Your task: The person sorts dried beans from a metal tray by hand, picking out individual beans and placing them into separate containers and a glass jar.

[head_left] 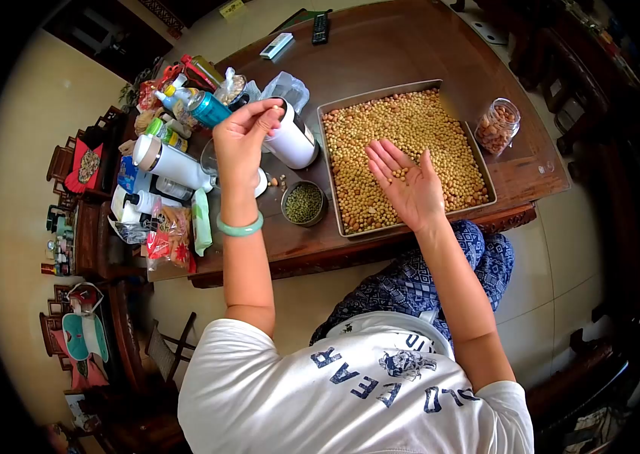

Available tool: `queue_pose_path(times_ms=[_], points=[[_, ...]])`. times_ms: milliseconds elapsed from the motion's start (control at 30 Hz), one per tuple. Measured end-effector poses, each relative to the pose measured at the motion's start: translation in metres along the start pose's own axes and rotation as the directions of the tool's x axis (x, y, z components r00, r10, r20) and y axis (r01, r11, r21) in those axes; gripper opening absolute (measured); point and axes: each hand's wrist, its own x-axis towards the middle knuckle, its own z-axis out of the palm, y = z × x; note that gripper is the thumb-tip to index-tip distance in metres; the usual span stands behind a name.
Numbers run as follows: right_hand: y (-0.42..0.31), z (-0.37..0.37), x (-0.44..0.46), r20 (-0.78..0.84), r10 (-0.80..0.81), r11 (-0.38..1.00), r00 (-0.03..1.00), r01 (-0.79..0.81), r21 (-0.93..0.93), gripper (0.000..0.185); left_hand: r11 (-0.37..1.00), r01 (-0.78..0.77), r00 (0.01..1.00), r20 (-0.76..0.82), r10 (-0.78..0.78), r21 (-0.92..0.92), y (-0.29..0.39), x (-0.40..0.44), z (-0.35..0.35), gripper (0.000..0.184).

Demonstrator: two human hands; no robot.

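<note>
One shallow, rectangular metal tray (380,228) lay on the polished dark-wood desk (380,49), full of small, smooth, rounded beige beans (411,113), too many to count; its near edge ran slantwise, left end closer to the person, and its sides looked too alike to tell a long axis. Above the tray, the right hand (414,185) was palm up, its grip open, fingers pointing away and leftward, a few beans on the palm. Left of the tray, the left hand (240,145), with one green bangle (240,228) at the wrist, had its grip closed in a pinch over one upright white cylindrical canister (294,145); whether it held a bean could not be told. Just left of the tray stood one round bowl (304,219) of green beans (304,201); just right, one clear jar (498,125) of reddish-brown nuts; beyond it, two remotes, one white (276,45), one black (321,28).
</note>
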Motion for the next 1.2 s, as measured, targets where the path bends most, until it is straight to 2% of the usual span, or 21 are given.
queue_pose_path(times_ms=[33, 100, 133, 267, 333, 500, 567, 633, 767, 833, 900, 1200], points=[[0.000, 0.001, 0.000, -0.001, -0.003, 1.000, 1.000, 0.003, -0.001, 0.075, 1.000, 0.000, 1.000, 0.002, 0.000, -0.002, -0.002, 0.003, -0.003, 0.014], [0.000, 0.003, -0.001, -0.014, 0.006, 1.000, 1.000, -0.006, 0.001, 0.075, 0.950, -0.141, 0.988, -0.026, 0.155, 0.278, -0.013, 0.010, -0.010, 0.013], [0.000, 0.004, -0.001, -0.025, 0.001, 1.000, 1.000, -0.001, -0.009, 0.074, 0.864, -0.210, 0.975, 0.038, 0.217, 0.457, -0.016, 0.013, -0.016, 0.016], [0.000, 0.003, -0.001, -0.015, -0.003, 1.000, 1.000, 0.003, -0.008, 0.074, 0.792, -0.241, 0.967, 0.070, 0.244, 0.561, -0.019, 0.012, -0.018, 0.019], [0.000, 0.004, -0.001, -0.021, -0.009, 1.000, 1.000, 0.008, -0.017, 0.073, 0.773, -0.202, 0.973, 0.036, 0.226, 0.601, -0.019, 0.011, -0.016, 0.023], [0.000, 0.004, -0.002, -0.032, -0.018, 0.999, 0.999, 0.017, -0.028, 0.073, 0.776, -0.235, 0.964, 0.038, 0.263, 0.585, -0.016, 0.002, -0.008, 0.026], [0.000, 0.004, -0.001, -0.023, -0.003, 1.000, 1.000, 0.003, 0.000, 0.074, 0.822, -0.225, 0.967, 0.020, 0.253, 0.524, -0.013, -0.008, 0.004, 0.025], [0.000, 0.001, -0.001, -0.011, -0.012, 1.000, 1.000, 0.012, 0.011, 0.075, 0.830, -0.297, 0.954, 0.117, 0.275, 0.472, -0.007, -0.024, 0.025, 0.021], [0.000, 0.003, -0.001, -0.003, -0.010, 1.000, 1.000, 0.010, -0.026, 0.075, 0.888, -0.269, 0.938, 0.311, 0.153, 0.374, -0.007, -0.054, 0.070, 0.020], [0.000, 0.001, -0.001, -0.013, -0.012, 0.997, 1.000, 0.011, -0.076, 0.075, 0.930, -0.250, 0.917, 0.375, 0.138, 0.269, -0.018, -0.064, 0.089, 0.021], [-0.002, -0.001, 0.000, -0.018, -0.008, 0.993, 1.000, 0.006, -0.118, 0.075, 0.936, -0.257, 0.899, 0.414, 0.141, 0.239, -0.025, -0.070, 0.102, 0.023], [-0.001, 0.002, -0.003, -0.019, -0.013, 0.982, 1.000, 0.009, -0.187, 0.077, 0.899, -0.268, 0.900, 0.422, 0.106, 0.346, -0.040, -0.076, 0.116, 0.025]])
